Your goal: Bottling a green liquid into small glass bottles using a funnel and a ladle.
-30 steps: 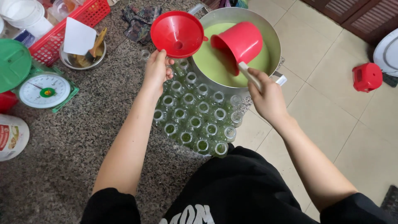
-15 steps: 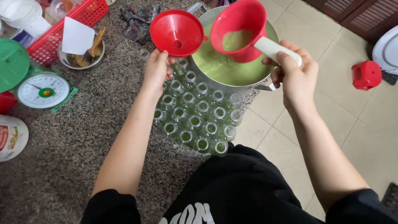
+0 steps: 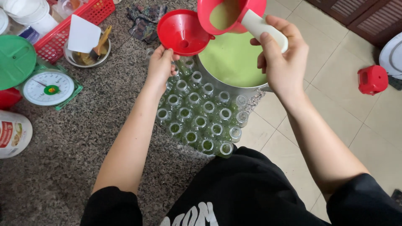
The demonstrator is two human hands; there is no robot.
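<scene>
My left hand (image 3: 160, 66) grips the rim of a red funnel (image 3: 183, 32) held over a cluster of several small clear glass bottles (image 3: 200, 114) standing on the granite counter (image 3: 88, 138). My right hand (image 3: 279, 54) holds the white handle of a red ladle cup (image 3: 228, 14), lifted and tilted above the funnel, with pale green liquid inside it. Behind the bottles sits a big metal pot (image 3: 234, 62) full of the same green liquid. Some front bottles hold a little green at the bottom.
A kitchen scale (image 3: 48, 88) with a green tray stands at the left, beside a red basket (image 3: 69, 19) and a metal bowl (image 3: 88, 52) holding a white scraper. A white jar (image 3: 12, 134) lies at the far left. A red stool (image 3: 372, 79) sits on the tiled floor.
My right hand has lifted the ladle cup out of the pot, filled with green liquid, and brought it up and left over the funnel. My left hand kept the funnel in place.
</scene>
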